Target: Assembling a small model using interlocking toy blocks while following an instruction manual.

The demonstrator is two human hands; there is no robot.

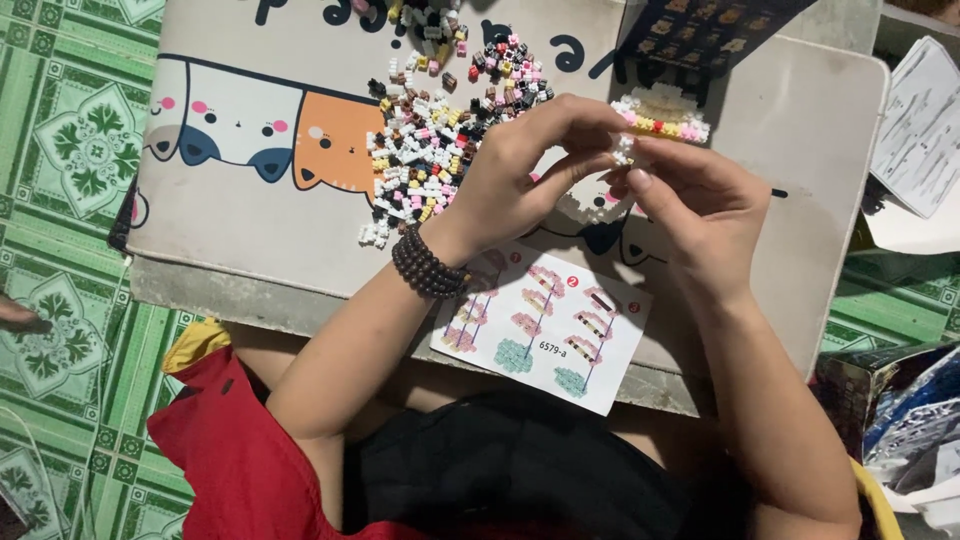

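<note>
While green patterned tiles [70, 150] spread over the floor on both sides, a low table [810, 200] fills the upper middle of the head view, its top printed with cartoon cats [250, 125]. Red cloth [230, 450] and black cloth [520, 470] lie below the table's near edge. At the right edge sit loose papers [925, 130] and crumpled packaging [900, 420]. An instruction sheet [545, 330] with pink and teal diagrams rests on the table's near edge, under the forearms. Beyond the left wrist, a pile of tiny bricks [440, 140], white, black, pink and yellow, is scattered over the tabletop. The left hand [520, 170], with a dark bead bracelet [425, 262] on its wrist, and the right hand [695, 195] meet above the table; both pinch a small brick model [660, 120] with their fingertips, white with a yellow and pink band, held up just right of the pile.
</note>
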